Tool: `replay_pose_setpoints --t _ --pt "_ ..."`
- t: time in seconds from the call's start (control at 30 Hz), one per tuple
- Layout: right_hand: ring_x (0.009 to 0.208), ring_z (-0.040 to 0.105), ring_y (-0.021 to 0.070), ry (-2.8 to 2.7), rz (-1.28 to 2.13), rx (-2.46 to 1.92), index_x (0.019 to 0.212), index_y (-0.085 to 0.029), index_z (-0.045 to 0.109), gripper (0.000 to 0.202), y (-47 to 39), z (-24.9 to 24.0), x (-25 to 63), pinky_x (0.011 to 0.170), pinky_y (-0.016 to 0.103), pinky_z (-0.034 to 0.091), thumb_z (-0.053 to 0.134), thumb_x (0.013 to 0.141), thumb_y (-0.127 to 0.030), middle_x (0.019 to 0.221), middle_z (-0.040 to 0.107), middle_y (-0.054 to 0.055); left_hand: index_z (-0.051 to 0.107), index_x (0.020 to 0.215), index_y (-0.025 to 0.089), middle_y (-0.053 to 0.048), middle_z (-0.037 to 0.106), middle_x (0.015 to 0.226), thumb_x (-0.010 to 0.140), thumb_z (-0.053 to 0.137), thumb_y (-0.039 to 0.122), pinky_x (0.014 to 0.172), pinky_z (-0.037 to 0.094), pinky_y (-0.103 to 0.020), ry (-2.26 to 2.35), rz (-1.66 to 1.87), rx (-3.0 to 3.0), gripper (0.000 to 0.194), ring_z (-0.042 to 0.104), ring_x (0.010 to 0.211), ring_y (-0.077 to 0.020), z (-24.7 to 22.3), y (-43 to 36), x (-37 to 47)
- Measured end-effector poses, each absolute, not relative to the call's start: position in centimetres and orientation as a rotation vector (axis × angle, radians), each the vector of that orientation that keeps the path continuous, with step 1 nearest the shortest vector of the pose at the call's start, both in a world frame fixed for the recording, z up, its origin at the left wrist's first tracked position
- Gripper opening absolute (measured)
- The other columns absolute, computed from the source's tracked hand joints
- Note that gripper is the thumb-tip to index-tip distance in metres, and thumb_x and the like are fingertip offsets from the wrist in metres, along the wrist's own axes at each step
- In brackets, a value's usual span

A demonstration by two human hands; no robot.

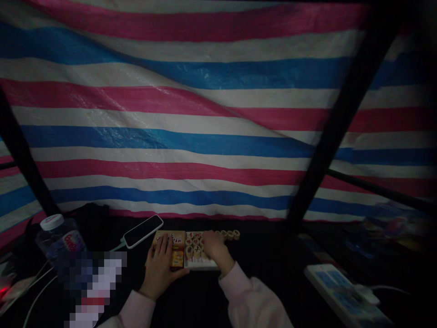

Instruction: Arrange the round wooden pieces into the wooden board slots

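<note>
My left hand (163,262) lies flat with its fingers stretched over a printed cardboard box (178,248) in yellow and brown. Against the box's right side sits a white tray (201,266) with round wooden Chinese chess pieces (196,250) in rows, marked in red and black characters. Over the right part of the tray is my right hand (215,246), its fingers curled down among the pieces. The fingertips are hidden, so whatever they hold does not show. Beyond that hand, a short row of loose chess pieces (230,235) stands on the dark table.
A white-edged phone (143,231) on a charging cable lies behind the box. At the left stands a clear plastic bottle (64,241) with a white cap. A white and blue box (336,287) with a white plug lies right. Striped sheeting (191,136) hangs behind, between dark posts.
</note>
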State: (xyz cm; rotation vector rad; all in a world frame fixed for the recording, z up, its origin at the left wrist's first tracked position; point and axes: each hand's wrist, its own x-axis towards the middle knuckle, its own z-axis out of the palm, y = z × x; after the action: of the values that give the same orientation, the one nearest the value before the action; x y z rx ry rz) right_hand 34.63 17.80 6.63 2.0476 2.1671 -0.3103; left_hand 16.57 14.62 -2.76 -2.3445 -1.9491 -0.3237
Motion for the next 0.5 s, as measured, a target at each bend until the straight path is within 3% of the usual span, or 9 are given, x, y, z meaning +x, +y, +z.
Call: replay_pose_setpoints --t 0.27,0.5 --pt "0.099 0.063 0.03 2.189 -0.275 2.047 0.105 -0.014 0.066 0.04 18.3 7.3 36.0 0.079 0.039 0.052 0.066 0.065 -0.008 0.102 0.067 0.019 0.03 0.141 0.011 -0.016 0.026 0.148 0.061 0.045 0.081 0.108 0.022 -0.049 -1.942 -0.332 -2.344 0.108 0.022 0.136 -0.0328 -2.8 14.6 16.6" --pt "0.097 0.064 0.0317 2.116 -0.315 1.945 0.099 -0.012 0.068 0.055 18.9 6.7 36.1 0.08 0.039 0.051 0.078 0.045 -0.007 0.102 0.068 0.018 0.031 0.141 0.011 -0.016 0.026 0.148 0.062 0.042 0.082 0.108 0.022 -0.048 -1.928 -0.345 -2.341 0.107 0.023 0.136 -0.0327 -2.9 14.6 16.5"
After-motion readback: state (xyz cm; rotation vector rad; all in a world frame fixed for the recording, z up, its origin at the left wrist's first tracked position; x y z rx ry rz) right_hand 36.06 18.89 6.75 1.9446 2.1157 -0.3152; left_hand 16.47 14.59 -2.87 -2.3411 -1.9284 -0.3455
